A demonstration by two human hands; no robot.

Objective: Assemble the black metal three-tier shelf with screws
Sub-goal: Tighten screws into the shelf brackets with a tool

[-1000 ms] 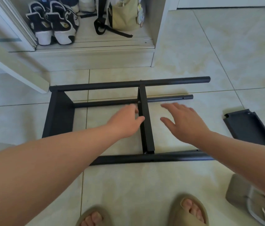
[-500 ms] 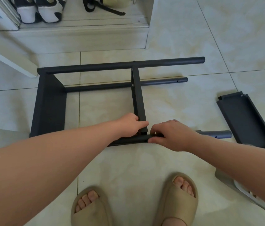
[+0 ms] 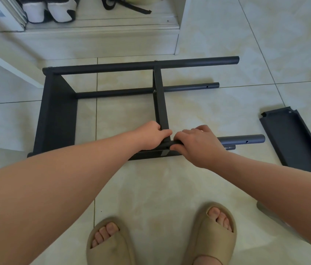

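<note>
The shelf (image 3: 55,115), matte black metal of round tubes and flat panels, lies on its side on glossy cream tile (image 3: 198,188). Its long axis runs left to right, with the open tube ends pointing right. Both hands clamp the near tube (image 3: 246,139) where the middle panel (image 3: 161,104) meets it: left hand (image 3: 150,135) and right hand (image 3: 198,145), fingers curled together round it. A loose lipped tray (image 3: 292,136) lies well apart at right. The open cabinet (image 3: 101,37) holds sneakers (image 3: 51,10).

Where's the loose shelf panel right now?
Head view, far right: the loose shelf panel lies on the floor, just past the frame's open pole ends.
</note>
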